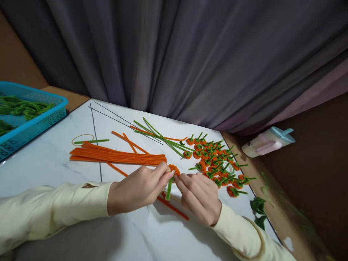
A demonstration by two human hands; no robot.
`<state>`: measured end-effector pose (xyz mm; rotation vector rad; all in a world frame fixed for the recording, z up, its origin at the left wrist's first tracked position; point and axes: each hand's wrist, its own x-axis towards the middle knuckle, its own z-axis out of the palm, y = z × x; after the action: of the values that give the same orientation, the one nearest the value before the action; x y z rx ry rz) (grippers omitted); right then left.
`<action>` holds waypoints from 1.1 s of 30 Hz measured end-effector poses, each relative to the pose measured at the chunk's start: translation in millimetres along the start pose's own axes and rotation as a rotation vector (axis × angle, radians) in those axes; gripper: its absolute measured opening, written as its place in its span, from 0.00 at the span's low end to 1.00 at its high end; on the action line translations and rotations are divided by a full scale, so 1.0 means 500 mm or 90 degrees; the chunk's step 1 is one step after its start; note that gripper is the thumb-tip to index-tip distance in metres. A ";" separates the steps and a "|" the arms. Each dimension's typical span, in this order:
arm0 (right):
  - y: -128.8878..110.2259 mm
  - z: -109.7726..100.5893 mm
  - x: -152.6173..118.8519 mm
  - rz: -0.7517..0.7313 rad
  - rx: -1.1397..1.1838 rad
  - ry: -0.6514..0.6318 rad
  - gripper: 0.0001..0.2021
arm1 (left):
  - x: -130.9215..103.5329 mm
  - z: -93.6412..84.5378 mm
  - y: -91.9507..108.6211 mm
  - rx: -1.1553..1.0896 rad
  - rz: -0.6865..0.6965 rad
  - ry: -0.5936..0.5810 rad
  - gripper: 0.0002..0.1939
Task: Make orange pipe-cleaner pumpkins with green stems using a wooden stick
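Between my hands is a small orange pipe-cleaner pumpkin (174,169) with a green stem (169,190) pointing down toward me. My left hand (144,185) pinches its left side between thumb and forefinger. From the right, my right hand (197,192) grips the same pumpkin with bent fingers, which hide part of it. A thick bundle of orange pipe cleaners (116,154) lies just beyond my left hand. Many finished-looking orange pumpkins with green stems (214,159) are heaped beyond my right hand.
Loose green pipe cleaners (160,137) and thin dark wires (116,117) lie at the back of the white table (81,221). A blue basket (51,108) of green pieces stands at left. A roll of tape (228,167) sits among the pumpkins; a lidded cup (268,142) is at right.
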<state>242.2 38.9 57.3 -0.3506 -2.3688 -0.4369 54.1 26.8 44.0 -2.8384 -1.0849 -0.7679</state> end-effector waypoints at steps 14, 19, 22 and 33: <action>-0.033 -0.009 0.049 0.799 0.578 -0.014 0.07 | 0.000 0.005 -0.024 0.120 0.202 0.223 0.08; -0.021 -0.007 0.048 0.957 0.717 -0.047 0.10 | 0.000 0.003 -0.021 0.042 0.132 0.155 0.13; -0.015 -0.002 0.044 0.936 0.707 -0.044 0.11 | 0.005 -0.002 -0.018 -0.015 0.039 0.091 0.16; -0.060 0.034 -0.060 0.454 0.313 -0.014 0.14 | 0.010 0.031 -0.018 -0.449 -0.308 -0.114 0.16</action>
<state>243.0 14.5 18.5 -0.9065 -2.0933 0.4703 58.7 39.4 31.1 -3.2730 -1.9019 -1.1293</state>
